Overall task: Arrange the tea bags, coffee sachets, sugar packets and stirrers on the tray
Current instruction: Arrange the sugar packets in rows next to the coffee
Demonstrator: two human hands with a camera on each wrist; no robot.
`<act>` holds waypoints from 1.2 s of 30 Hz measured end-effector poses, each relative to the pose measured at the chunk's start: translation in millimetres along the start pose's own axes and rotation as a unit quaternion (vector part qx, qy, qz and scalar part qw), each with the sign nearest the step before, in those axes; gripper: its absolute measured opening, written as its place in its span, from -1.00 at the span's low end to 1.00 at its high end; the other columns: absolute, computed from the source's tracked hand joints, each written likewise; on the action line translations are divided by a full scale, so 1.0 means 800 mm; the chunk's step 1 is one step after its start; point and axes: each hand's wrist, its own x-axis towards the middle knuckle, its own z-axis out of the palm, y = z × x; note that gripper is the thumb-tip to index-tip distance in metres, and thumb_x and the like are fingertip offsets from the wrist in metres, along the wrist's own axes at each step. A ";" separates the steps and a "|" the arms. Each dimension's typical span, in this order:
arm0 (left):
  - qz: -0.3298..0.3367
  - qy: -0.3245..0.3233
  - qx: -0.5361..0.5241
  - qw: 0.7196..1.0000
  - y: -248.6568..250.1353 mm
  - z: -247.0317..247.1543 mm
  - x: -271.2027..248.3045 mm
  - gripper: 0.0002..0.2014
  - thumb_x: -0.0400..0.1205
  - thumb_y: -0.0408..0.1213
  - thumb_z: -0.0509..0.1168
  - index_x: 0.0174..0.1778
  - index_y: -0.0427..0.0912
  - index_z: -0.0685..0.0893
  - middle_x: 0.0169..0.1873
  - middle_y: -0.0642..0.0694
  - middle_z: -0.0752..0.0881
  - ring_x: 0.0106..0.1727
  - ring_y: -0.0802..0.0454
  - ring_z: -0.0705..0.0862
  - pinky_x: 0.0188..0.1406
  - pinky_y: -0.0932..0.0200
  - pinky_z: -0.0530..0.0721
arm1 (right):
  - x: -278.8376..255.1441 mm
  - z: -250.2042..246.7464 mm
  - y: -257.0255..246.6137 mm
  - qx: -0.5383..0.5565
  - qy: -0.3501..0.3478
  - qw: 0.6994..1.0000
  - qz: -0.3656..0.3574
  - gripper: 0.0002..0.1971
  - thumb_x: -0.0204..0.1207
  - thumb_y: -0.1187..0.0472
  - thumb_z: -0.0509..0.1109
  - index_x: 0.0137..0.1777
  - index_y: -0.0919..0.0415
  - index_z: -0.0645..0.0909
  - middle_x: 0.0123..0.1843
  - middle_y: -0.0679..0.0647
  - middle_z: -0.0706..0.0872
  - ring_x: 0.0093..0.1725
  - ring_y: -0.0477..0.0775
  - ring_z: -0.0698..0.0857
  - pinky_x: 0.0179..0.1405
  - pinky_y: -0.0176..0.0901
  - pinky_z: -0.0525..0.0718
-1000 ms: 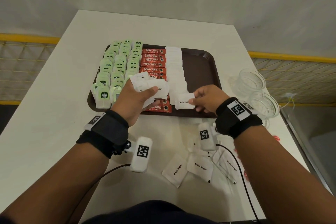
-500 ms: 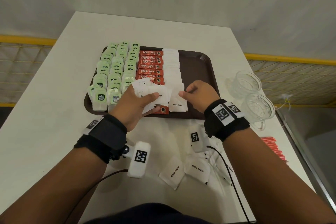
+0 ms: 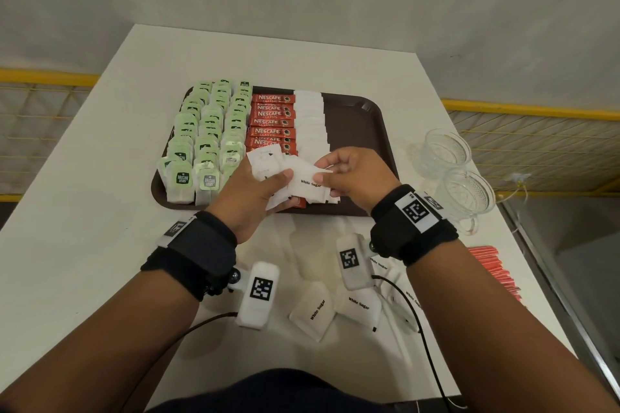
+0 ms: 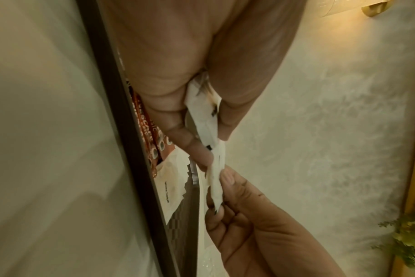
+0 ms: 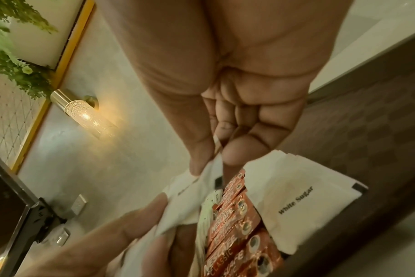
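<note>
Head view, tray: a dark brown tray lies mid-table; green tea bags fill its left part, red coffee sachets come next, then a column of white sugar packets. The strip from that column to the right rim is bare.
Head view, hands: the left hand grips a fanned bunch of sugar packets over the tray's near edge; the right hand pinches one packet at the bunch's right side.
Head view, table: loose packets lie near the front edge between the forearms. Two glass cups stand just right of the tray, red stirrers lie by the table's right edge. The left side of the table is open.
Left wrist view: thumb and fingers of the left hand clamp the bunch edge-on above the tray rim; the right thumb presses its far end.
Right wrist view: right thumb and forefinger nip a packet corner; below, a sugar packet lies flat beside the sachets, close to the near rim.
</note>
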 end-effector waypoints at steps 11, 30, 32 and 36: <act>0.011 0.065 0.002 0.998 0.005 -0.021 0.005 -0.62 0.66 -0.46 0.35 0.38 -0.15 0.51 0.28 -0.23 0.72 0.15 -0.11 0.80 -0.07 0.00 0.82 | 0.018 -0.011 0.032 -0.192 0.015 0.981 0.026 -0.90 0.42 0.17 0.58 -0.11 0.07 0.72 -0.15 0.02 0.76 -0.11 0.01 0.72 0.07 -0.08 0.70; -0.003 0.020 -0.029 0.999 0.029 -0.001 0.035 -0.60 0.69 -0.46 0.30 0.44 -0.13 0.48 0.27 -0.17 0.72 0.12 -0.11 0.81 -0.15 0.03 0.81 | 0.023 -0.010 -0.031 -0.127 0.012 0.992 -0.009 -0.63 0.57 -0.15 0.36 -0.06 0.20 0.67 -0.20 -0.01 0.79 -0.33 -0.06 0.72 -0.27 -0.19 0.62; 0.008 0.008 -0.025 1.000 0.042 0.010 0.048 -0.62 0.69 -0.45 0.30 0.42 -0.12 0.50 0.26 -0.17 0.74 0.14 -0.15 0.81 -0.15 0.04 0.81 | 0.033 -0.013 -0.036 -0.076 0.010 0.997 -0.010 -0.70 0.49 -0.04 0.50 -0.05 0.22 0.65 -0.23 0.02 0.81 -0.38 -0.07 0.72 -0.37 -0.19 0.63; 0.010 -0.022 0.020 1.000 0.069 0.024 0.079 -0.69 0.72 -0.41 0.30 0.37 -0.15 0.50 0.25 -0.24 0.74 0.08 -0.25 0.82 -0.14 0.02 0.82 | 0.069 -0.033 -0.043 0.070 0.053 0.996 0.009 -0.81 0.48 0.26 0.54 -0.03 0.27 0.58 -0.26 0.11 0.75 -0.40 -0.01 0.69 -0.52 -0.25 0.57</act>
